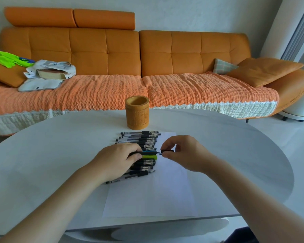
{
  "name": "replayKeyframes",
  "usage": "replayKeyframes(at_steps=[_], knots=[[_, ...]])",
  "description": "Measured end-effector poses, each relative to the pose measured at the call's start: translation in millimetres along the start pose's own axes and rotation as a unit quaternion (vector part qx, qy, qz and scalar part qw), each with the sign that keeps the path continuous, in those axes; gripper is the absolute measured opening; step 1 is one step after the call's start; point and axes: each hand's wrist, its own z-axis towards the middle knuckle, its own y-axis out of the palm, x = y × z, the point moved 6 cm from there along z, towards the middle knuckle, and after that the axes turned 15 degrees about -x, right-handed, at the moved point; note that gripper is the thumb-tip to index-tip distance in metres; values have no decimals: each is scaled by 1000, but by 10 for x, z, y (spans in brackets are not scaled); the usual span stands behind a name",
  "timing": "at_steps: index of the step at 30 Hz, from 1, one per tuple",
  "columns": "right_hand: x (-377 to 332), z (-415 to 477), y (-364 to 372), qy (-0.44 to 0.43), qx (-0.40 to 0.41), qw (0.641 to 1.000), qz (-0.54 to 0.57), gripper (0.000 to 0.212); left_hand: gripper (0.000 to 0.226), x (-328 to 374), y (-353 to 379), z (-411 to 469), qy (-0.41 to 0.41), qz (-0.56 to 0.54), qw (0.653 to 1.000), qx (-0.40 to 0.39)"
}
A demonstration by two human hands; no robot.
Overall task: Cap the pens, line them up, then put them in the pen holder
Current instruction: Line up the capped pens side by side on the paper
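Bamboo-coloured pen holder stands upright on the white counter. Just in front of the pen holder we see a row of pens lying side by side on a white paper sheet, a green pen among them. Over that row, our left hand is closed around a blue-barrelled pen, tip pointing right. Our right hand pinches a small dark cap between thumb and fingers, just beside the pen's tip
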Motion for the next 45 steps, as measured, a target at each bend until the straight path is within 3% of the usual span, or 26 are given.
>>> replayKeyframes(at_steps=[13, 21, 26, 34, 40, 45], knots=[[-169, 61, 133, -24, 13, 1000, 3, 9, 12, -26, -47, -34, 17, -22, 1000, -1], [-239, 74, 122, -47, 37, 997, 40, 14, 21, -75, -87, -63, 9, -83, 996, -6], [-188, 110, 212, -18, 16, 997, 75, 8, 19, -54, -73, -57, 30, -76, 997, -14], [-221, 59, 228, -21, 35, 997, 73, 11, 20, 29, -139, -95, 67, -93, 993, 34], [-252, 74, 199, -24, 30, 986, 162, 11, 19, 78, -239, -138, 116, -43, 987, 97], [-260, 147, 213, -7, 11, 995, 103, 13, 20, 39, -201, -103, 107, -52, 989, 86]])
